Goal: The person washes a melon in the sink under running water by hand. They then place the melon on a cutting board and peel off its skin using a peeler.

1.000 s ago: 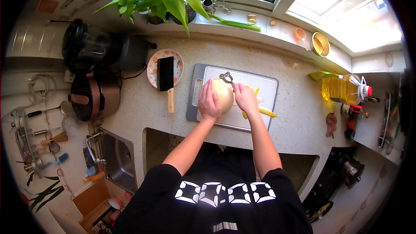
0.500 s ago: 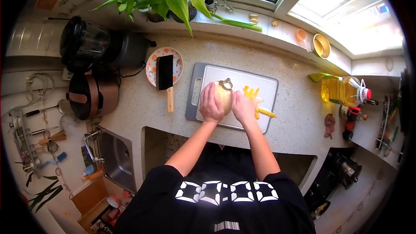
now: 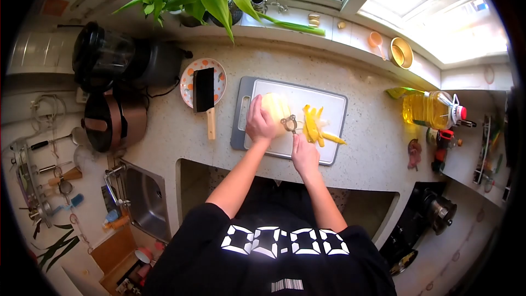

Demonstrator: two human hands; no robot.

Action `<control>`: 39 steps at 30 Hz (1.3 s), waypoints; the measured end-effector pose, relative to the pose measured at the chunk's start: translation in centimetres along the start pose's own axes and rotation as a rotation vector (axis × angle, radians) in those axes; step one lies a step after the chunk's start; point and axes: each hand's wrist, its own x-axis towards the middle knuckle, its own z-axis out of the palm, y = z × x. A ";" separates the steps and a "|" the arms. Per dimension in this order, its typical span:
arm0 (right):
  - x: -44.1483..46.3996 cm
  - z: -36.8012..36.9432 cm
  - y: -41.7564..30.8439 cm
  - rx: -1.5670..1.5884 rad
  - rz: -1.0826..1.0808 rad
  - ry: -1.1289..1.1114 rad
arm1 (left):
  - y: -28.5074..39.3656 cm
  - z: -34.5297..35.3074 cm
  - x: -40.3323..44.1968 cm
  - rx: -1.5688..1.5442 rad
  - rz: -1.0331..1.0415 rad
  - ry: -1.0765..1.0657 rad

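Note:
My left hand (image 3: 259, 123) is wrapped against the left side of a large, pale yellow, melon-like fruit (image 3: 274, 107) and steadies it on the grey-rimmed cutting board (image 3: 333, 104). In my right hand (image 3: 304, 154) is the handle of a metal peeler (image 3: 289, 123). The peeler's head lies over the fruit's lower right side. To the right of the fruit, several yellow peel strips (image 3: 311, 123) lie in a loose pile on the board.
Left of the board, a black-bladed cleaver (image 3: 204, 90) rests across an orange-patterned plate (image 3: 187, 79). A blender (image 3: 104, 52) and a cooker (image 3: 115, 120) stand further left. An oil bottle (image 3: 430, 109) stands at the right; a sink (image 3: 145, 203) is at the lower left.
The peeler has come down from the top of the fruit to its lower right side, my right hand moving toward me with it. More peel now lies on the board.

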 end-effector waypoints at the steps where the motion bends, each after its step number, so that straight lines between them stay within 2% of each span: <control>1: -0.5 0.3 0.0 0.008 0.012 0.010 | 0.0 0.0 0.1 0.011 0.011 0.011; 3: -1.1 0.9 0.1 0.025 0.041 0.036 | -0.1 0.5 0.2 0.028 0.039 0.028; 6: -2.6 2.3 0.7 0.054 0.070 -0.014 | 0.0 0.9 0.2 0.038 -0.027 0.059; 8: -4.2 4.6 1.9 -0.036 0.084 -0.128 | 0.6 1.0 0.6 0.062 -0.161 0.046; 9: -5.2 6.0 2.2 0.037 0.096 -0.149 | 0.9 0.9 0.7 0.073 -0.229 0.040; 13: -5.4 8.4 4.7 0.406 0.140 0.106 | 0.3 0.5 0.5 0.066 -0.213 0.035; 16: -1.8 4.9 3.8 0.544 0.089 0.216 | 0.3 0.1 0.4 0.022 -0.201 0.034; 18: 0.9 2.6 1.6 0.562 0.126 0.129 | 0.1 0.0 0.3 0.002 -0.180 0.036; 20: 4.6 4.4 1.1 0.666 -0.016 0.238 | -0.1 -0.1 0.1 -0.013 -0.142 0.029; 22: 7.1 4.9 0.5 0.775 -0.062 0.206 | -0.4 -0.2 -0.1 -0.019 -0.103 0.038; 24: 8.2 4.7 0.4 0.882 0.001 0.031 | -0.6 -0.2 -0.2 -0.019 -0.067 0.054; 27: 8.6 5.4 0.8 1.122 0.047 0.082 | -0.9 -0.2 -0.2 -0.033 -0.061 0.048; 31: 7.8 5.6 2.8 1.037 0.142 0.147 | -1.3 -0.2 -0.3 -0.031 -0.016 0.059; 32: 7.8 6.4 4.2 0.929 0.143 0.165 | -1.2 -0.3 -0.3 -0.038 -0.023 0.054; 35: 6.3 5.2 5.4 0.942 0.203 0.091 | -1.1 -0.3 -0.1 -0.046 -0.034 0.055; 39: 6.9 4.1 3.5 1.037 0.178 0.055 | -0.9 -0.3 -0.1 -0.056 -0.048 0.032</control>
